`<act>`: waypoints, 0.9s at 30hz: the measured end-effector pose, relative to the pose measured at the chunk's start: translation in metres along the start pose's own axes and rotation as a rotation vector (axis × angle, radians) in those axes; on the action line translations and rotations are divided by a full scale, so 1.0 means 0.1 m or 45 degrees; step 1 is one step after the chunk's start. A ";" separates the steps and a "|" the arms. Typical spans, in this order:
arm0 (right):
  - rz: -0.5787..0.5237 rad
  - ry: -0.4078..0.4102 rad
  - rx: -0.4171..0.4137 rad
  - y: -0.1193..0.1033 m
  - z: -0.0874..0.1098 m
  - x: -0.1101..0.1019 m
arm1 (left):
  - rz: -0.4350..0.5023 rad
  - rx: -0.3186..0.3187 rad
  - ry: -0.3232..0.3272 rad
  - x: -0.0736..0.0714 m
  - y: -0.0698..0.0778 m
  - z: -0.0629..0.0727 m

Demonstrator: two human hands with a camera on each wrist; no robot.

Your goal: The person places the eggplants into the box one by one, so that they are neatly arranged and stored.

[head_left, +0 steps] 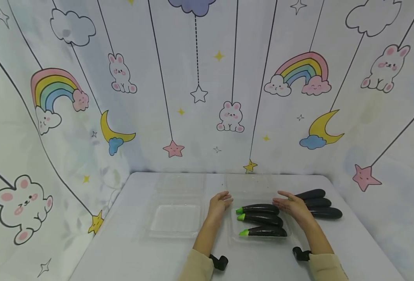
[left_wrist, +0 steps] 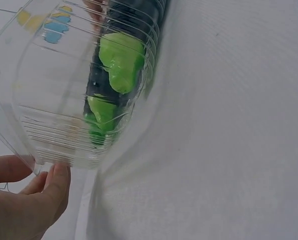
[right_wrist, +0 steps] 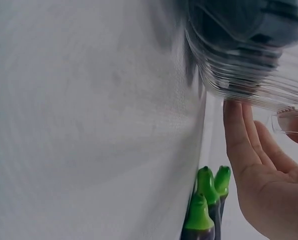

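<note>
A clear plastic clamshell box (head_left: 233,234) lies in front of me, its lid (head_left: 242,186) folded back. Three dark eggplants (head_left: 264,219) with green stem ends lie side by side in it. At the box's left side, my left hand (head_left: 220,205) pinches the rim between thumb and fingers; the left wrist view shows this hand (left_wrist: 34,197) at the rim's corner. On the right side, my right hand (head_left: 295,208) holds the rim, fingers nearly straight along the ribbed wall. In the right wrist view its thumb (right_wrist: 295,122) is at the rim, opposite the fingers.
Another clear plastic box (head_left: 175,236) stands open on the left of the white table (head_left: 122,249). More eggplants (head_left: 324,213), three in view, lie right of my right hand. A patterned cloth (head_left: 200,128) hangs behind the table.
</note>
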State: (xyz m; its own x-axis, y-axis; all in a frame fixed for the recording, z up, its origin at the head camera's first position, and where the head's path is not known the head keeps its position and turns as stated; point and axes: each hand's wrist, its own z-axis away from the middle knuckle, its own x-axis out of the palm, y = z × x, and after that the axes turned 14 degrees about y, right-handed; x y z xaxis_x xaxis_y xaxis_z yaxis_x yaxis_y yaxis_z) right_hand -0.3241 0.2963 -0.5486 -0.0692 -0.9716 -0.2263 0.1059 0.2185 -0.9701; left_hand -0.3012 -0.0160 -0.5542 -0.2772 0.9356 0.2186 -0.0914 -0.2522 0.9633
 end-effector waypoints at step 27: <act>-0.086 -0.047 0.025 0.00 -0.01 -0.03 | 0.067 -0.032 -0.008 -0.04 -0.03 -0.02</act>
State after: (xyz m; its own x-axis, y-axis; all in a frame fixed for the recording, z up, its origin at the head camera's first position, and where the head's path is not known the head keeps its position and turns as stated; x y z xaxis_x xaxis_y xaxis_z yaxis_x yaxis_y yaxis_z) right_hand -0.3248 0.2990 -0.5482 -0.0405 -0.9869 -0.1563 0.1215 0.1504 -0.9811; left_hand -0.3020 -0.0198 -0.5585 -0.2763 0.9223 0.2702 -0.1011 -0.3075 0.9462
